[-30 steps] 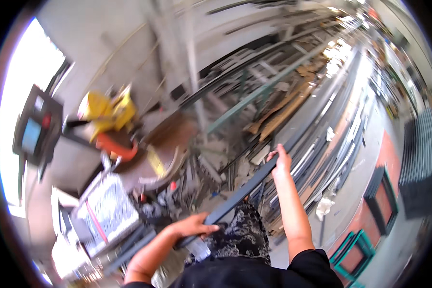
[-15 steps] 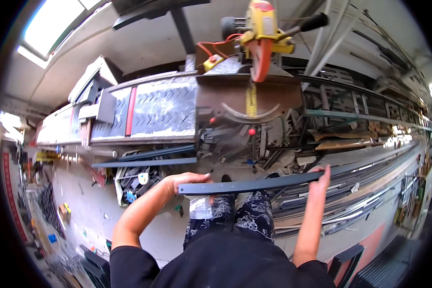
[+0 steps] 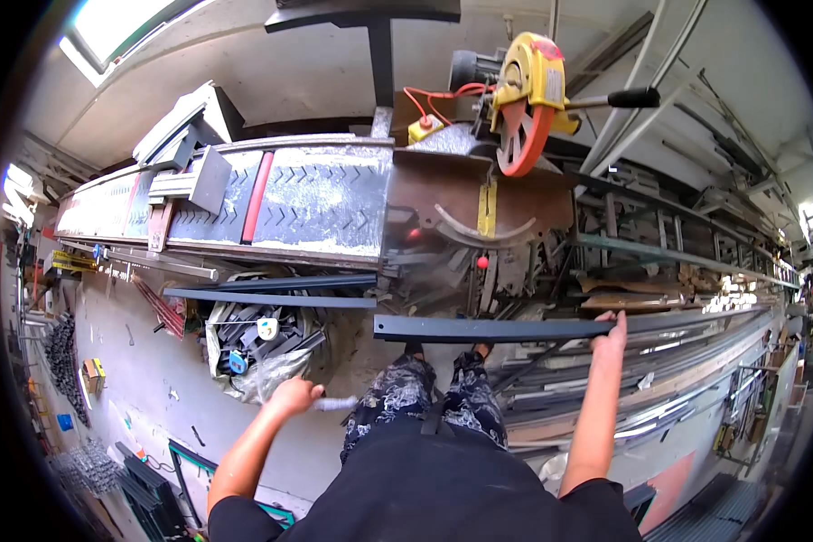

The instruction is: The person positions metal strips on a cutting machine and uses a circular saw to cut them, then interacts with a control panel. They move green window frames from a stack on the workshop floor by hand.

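My right hand (image 3: 612, 331) is closed around the right part of a long dark grey metal profile (image 3: 488, 330). The profile lies level across the space in front of my legs, its left end with a small hole free in the air. Lower and farther left, my left hand (image 3: 295, 396) is closed, with its fingers curled away from view. Beside its thumb is a blurred whitish strip of plastic film (image 3: 337, 404); whether the fingers grip it cannot be made out.
A yellow cutting saw with an orange-rimmed wheel (image 3: 528, 135) stands behind the brown metal bed (image 3: 425, 181). Left of it runs a long worktable (image 3: 321, 203). Two dark profiles (image 3: 280, 298) lie above a bag of offcuts (image 3: 253, 334). Long bars (image 3: 659, 361) are piled at right.
My left hand has left the profile and moved left and down. The film strip has shifted left too. The profile, still in my right hand, has moved farther away and to the right.
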Available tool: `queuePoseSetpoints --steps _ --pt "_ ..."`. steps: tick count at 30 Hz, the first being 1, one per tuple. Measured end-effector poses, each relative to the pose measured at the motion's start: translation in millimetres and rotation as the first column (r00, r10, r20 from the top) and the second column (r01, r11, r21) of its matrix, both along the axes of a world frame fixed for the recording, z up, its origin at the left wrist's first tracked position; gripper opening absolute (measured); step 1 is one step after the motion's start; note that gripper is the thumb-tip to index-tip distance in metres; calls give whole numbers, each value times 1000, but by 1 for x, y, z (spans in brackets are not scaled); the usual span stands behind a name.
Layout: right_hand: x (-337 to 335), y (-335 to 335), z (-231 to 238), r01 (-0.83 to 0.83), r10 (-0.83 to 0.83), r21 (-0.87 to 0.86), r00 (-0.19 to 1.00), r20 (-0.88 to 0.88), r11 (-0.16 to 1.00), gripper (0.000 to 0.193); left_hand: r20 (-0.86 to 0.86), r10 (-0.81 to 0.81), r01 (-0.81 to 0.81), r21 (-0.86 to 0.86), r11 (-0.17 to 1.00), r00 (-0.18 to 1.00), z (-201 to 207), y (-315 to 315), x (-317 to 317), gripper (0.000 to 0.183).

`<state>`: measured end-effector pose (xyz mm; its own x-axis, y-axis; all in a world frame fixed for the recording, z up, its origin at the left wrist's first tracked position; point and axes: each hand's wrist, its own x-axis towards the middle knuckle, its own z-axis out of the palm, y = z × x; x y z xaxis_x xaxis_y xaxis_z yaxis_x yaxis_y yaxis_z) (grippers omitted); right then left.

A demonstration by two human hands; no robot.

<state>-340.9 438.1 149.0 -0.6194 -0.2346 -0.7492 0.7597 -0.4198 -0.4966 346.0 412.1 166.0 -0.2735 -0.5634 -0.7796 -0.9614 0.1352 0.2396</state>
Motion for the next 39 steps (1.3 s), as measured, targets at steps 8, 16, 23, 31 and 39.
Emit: queuePoseSetpoints --steps 8,16,23,31,39 --pt "22 -11 10 11 -11 -27 1000 12 1000 29 -544 -85 50 -79 996 835 98 -11 -128 32" --pt "93 -2 -26 -13 19 236 1000 -25 972 30 -545 -563 5 -715 699 621 145 -61 -350 51" --pt "108 53 -20 -268 273 -55 943 189 962 26 -465 -356 459 128 879 811 -19 -48 -484 61" --pt "-177 95 -92 8 29 327 994 -109 945 29 30 -429 423 119 898 903 98 -43 -456 74" --pt "-300 94 -140 152 -80 505 984 -161 849 55 154 -397 402 -2 916 905 100 -78 -307 59"
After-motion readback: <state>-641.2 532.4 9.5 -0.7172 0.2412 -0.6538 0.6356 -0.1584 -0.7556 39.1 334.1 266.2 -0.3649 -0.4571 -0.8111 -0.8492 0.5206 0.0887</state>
